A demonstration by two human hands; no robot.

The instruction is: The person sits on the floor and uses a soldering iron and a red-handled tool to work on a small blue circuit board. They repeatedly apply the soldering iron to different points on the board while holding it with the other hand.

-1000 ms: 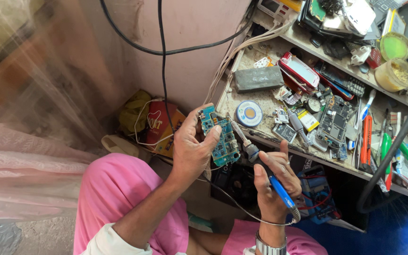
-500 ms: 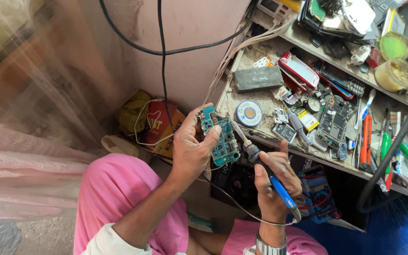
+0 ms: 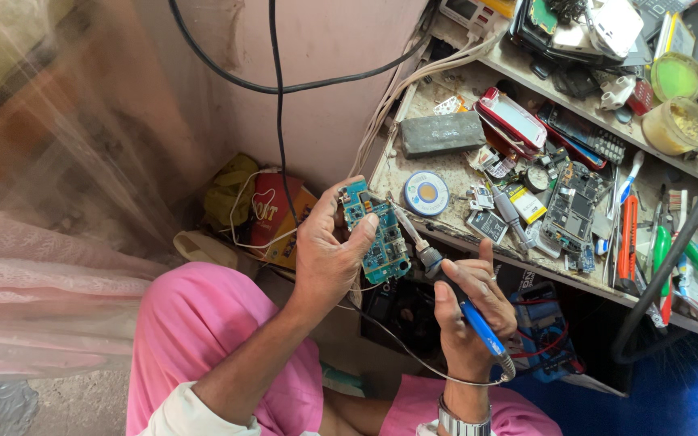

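Note:
My left hand (image 3: 326, 257) grips a small blue-green circuit board (image 3: 378, 236), holding it upright in front of the workbench edge. My right hand (image 3: 468, 305) holds a soldering iron (image 3: 451, 284) with a blue handle, its metal tip slanting up and left to touch the board's right edge. The iron's thin cord runs down from my right wrist and loops under both hands. A metal watch sits on my right wrist. Below are my knees in pink trousers.
A cluttered workbench (image 3: 444, 165) holds a solder reel (image 3: 426, 194), a grey block (image 3: 443, 133), a red phone (image 3: 512, 121), loose circuit boards (image 3: 565, 208), screwdrivers and brushes (image 3: 627, 238), and small tubs (image 3: 675, 125). Black cables (image 3: 278, 85) hang down the pink wall. A red box (image 3: 275, 216) lies below.
The iron's tip and the board have shifted only slightly; both hands keep their grips in nearly the same place.

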